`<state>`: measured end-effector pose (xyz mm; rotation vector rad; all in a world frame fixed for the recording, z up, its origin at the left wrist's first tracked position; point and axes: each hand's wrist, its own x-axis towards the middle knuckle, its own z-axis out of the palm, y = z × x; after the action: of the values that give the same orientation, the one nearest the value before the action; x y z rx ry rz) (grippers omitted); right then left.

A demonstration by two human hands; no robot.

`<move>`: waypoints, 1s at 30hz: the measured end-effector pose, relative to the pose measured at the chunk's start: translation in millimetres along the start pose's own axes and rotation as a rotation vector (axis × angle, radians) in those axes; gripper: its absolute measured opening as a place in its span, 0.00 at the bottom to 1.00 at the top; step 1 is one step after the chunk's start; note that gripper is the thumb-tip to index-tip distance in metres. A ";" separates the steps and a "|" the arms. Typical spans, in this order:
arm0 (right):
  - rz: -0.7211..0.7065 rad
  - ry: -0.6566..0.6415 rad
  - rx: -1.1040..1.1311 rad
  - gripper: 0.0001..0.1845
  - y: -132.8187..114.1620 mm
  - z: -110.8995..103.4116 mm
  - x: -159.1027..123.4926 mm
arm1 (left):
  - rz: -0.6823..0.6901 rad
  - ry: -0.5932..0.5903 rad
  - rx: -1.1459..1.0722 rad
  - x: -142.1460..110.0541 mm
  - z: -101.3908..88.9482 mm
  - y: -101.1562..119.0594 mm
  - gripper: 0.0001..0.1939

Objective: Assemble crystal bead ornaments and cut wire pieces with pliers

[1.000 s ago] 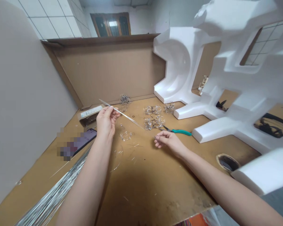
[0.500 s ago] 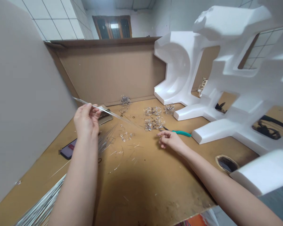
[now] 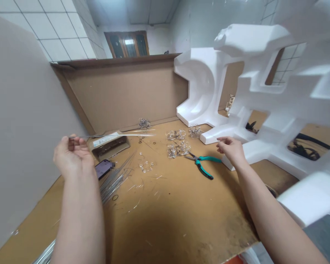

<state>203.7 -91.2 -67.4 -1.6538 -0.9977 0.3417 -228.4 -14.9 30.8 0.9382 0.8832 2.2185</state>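
Several thin straight metal wires point(image 3: 140, 134) stick out to the right from my left hand point(image 3: 74, 156), which is closed on them at the left, palm turned up. My right hand point(image 3: 232, 149) is raised at the right with thumb and forefinger pinched together. A faint thin line, apparently one wire, runs leftward from its fingertips. Left of and below that hand, teal-handled pliers point(image 3: 200, 165) lie with their handles spread. Their tips touch or nearly touch a bent-wire piece point(image 3: 178, 148); another bent-wire piece point(image 3: 176, 135) sits just behind it.
A loose bundle of wires point(image 3: 114, 183) lies beside a phone point(image 3: 103, 168) and an open small cardboard box point(image 3: 110, 145). Small wire rings point(image 3: 146, 167) and offcuts are scattered mid-table. White moulded foam point(image 3: 198, 86) stands at the right, a cardboard wall point(image 3: 121, 91) behind.
My hands have moved apart: the left one leftward and down, the right one rightward and slightly up. More of the pliers, phone and box now shows. The view has shifted a little.
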 end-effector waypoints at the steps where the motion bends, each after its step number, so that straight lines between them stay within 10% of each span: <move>1: -0.015 0.052 -0.032 0.20 1.6 0.8 0.6 | -0.062 0.036 -0.066 -1.7 3.1 -0.6 0.11; 6: -0.327 0.221 -0.148 0.26 -9.4 18.5 -18.1 | -0.456 0.033 -0.246 -37.0 37.0 -22.8 0.11; 10: -0.347 -0.438 0.173 0.27 -31.0 42.1 -53.9 | -0.765 -0.093 -0.229 -95.3 66.3 -59.4 0.10; 14: -0.269 -0.620 0.452 0.27 -43.1 52.4 -75.3 | -0.997 -0.200 -0.161 -149.4 76.4 -91.3 0.11; 20: -0.230 -0.426 0.601 0.12 -44.1 40.8 -68.4 | -1.211 -0.394 -0.069 -193.4 73.1 -108.5 0.12; 24: -0.355 -0.174 0.464 0.15 -48.7 27.6 -51.1 | -1.375 -0.740 0.074 -199.6 70.7 -93.9 0.11; 27: -0.390 -0.176 0.367 0.14 -60.3 20.3 -36.6 | -1.114 -1.238 0.263 -188.7 72.2 -73.7 0.15; 30: -0.560 -0.261 0.186 0.13 -81.5 19.8 -28.7 | -0.688 -1.285 0.333 -173.4 75.2 -56.9 0.12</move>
<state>138.0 -97.9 -8.2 -1.1203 -1.5249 0.2637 -54.2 -75.2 -39.6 1.5745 0.7194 0.6113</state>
